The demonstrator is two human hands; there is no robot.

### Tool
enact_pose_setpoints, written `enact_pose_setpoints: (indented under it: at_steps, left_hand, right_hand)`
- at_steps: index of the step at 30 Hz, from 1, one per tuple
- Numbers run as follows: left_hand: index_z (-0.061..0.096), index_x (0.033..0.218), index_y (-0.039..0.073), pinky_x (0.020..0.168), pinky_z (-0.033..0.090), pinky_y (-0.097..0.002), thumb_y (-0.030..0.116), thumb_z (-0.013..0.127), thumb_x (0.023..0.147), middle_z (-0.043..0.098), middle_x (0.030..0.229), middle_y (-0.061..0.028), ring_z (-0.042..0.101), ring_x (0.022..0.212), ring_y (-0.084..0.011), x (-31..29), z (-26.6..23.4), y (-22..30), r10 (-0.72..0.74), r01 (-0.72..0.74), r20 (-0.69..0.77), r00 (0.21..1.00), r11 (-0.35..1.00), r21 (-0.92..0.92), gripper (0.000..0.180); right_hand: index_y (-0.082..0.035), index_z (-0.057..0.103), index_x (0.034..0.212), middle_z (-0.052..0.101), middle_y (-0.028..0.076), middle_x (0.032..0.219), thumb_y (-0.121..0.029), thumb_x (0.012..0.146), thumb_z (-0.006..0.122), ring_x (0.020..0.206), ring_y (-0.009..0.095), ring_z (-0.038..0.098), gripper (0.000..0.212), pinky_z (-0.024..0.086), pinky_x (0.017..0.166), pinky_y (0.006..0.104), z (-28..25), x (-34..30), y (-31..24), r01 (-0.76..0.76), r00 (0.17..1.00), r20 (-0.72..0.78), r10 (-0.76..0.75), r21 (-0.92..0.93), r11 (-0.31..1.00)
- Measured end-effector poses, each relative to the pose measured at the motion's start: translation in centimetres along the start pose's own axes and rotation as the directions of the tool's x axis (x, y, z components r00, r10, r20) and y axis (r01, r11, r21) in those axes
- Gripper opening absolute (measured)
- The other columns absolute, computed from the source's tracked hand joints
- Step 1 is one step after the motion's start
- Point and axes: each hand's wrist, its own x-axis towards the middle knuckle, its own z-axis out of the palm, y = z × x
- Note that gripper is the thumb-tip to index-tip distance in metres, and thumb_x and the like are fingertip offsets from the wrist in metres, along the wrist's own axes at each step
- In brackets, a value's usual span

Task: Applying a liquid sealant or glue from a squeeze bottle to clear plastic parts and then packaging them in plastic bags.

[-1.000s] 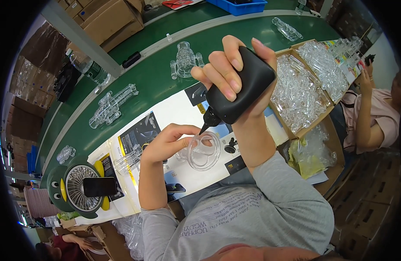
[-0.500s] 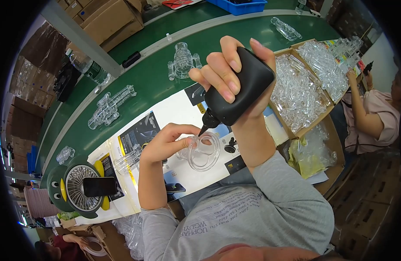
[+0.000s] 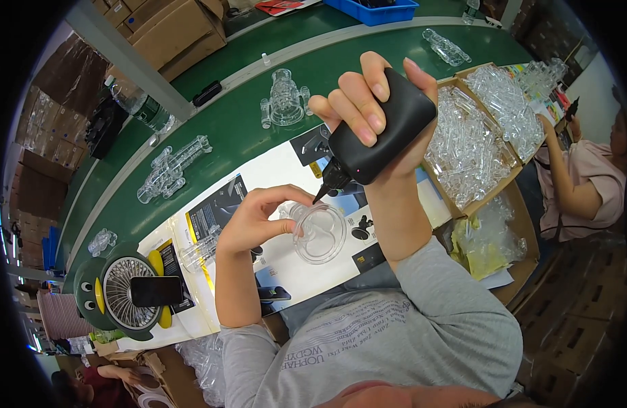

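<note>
In my right hand [image 3: 368, 112] is a black squeeze bottle [image 3: 388, 129], gripped with the fingers wrapped over it and its narrow nozzle pointing down to the left. My left hand [image 3: 259, 217] pinches a clear plastic part [image 3: 320, 234] with a round, ring-like rim. The nozzle tip meets or nearly meets that part's upper edge, close to my left fingertips; actual contact I cannot tell. Beneath both hands lies a white printed cardboard sheet [image 3: 307, 279]. Another clear part [image 3: 203, 250] rests on it beside my left wrist.
Clear assembled pieces [image 3: 285, 98] [image 3: 171, 168] stand or lie on the green table [image 3: 239, 136]. To the right, cardboard trays [image 3: 473, 146] hold many clear parts. A penguin-shaped fan [image 3: 116, 292] with a phone [image 3: 156, 292] is at left. A co-worker [image 3: 585, 170] sits at right.
The clear part has turned slightly in my left hand. My right hand and the bottle have shifted a little up and to the right, the nozzle staying by the rim.
</note>
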Motion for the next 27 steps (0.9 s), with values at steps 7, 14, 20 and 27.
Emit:
enact_pose_setpoints:
  at_steps: [7, 14, 20, 27]
  left_hand:
    - [0.054, 0.107, -0.003, 0.087, 0.044, -0.0306, 0.012, 0.072, 0.071, 0.062, 0.100, -0.0122, 0.059, 0.096, -0.0202, 0.2, -1.1, 0.8, -0.034, -0.025, -0.295, 0.955, 0.981, -0.193, 0.042]
    - [0.044, 0.114, 0.000, 0.086, 0.047, -0.0338, 0.012, 0.060, 0.085, 0.060, 0.106, -0.0203, 0.058, 0.099, -0.0239, -2.3, -6.5, 0.7, 0.135, -0.278, -0.752, 0.645, 0.958, -0.066, 0.036]
    - [0.043, 0.115, 0.000, 0.093, 0.042, -0.0375, 0.013, 0.062, 0.084, 0.055, 0.112, -0.0224, 0.055, 0.104, -0.0265, -4.5, -7.6, 2.0, 0.207, -0.398, -0.749, 0.630, 0.914, -0.083, 0.039]
    - [0.043, 0.115, 0.001, 0.090, 0.044, -0.0313, 0.011, 0.059, 0.086, 0.057, 0.111, -0.0192, 0.056, 0.101, -0.0221, -3.6, -6.6, 1.9, 0.196, -0.408, -0.754, 0.627, 0.907, -0.104, 0.035]
  right_hand:
    - [-0.010, 0.042, 0.071, 0.043, 0.002, 0.055, -0.037, 0.089, 0.035, 0.046, 0.013, 0.039, 0.033, 0.031, 0.070, 0.0294, -1.5, 0.6, 0.1, 0.177, 0.979, -0.103, -0.178, -0.016, 0.984]
    - [-0.006, 0.047, 0.078, 0.048, 0.006, 0.060, -0.040, 0.094, 0.035, 0.055, 0.014, 0.048, 0.039, 0.042, 0.057, 0.0267, -7.3, 1.6, 2.8, 0.251, 0.840, 0.238, -0.488, -0.967, -0.040]
    - [-0.011, 0.053, 0.074, 0.051, 0.004, 0.064, -0.032, 0.077, 0.058, 0.065, 0.021, 0.051, 0.022, 0.035, 0.075, 0.0357, -14.3, 0.9, 6.2, 0.510, 0.842, 0.290, 0.456, -0.706, -0.492]
    - [-0.013, 0.057, 0.082, 0.055, 0.003, 0.081, -0.034, 0.079, 0.058, 0.083, 0.018, 0.052, 0.021, 0.035, 0.078, 0.0357, -17.9, -1.8, 4.2, 0.655, 0.653, 0.112, 0.749, -0.579, -0.485]
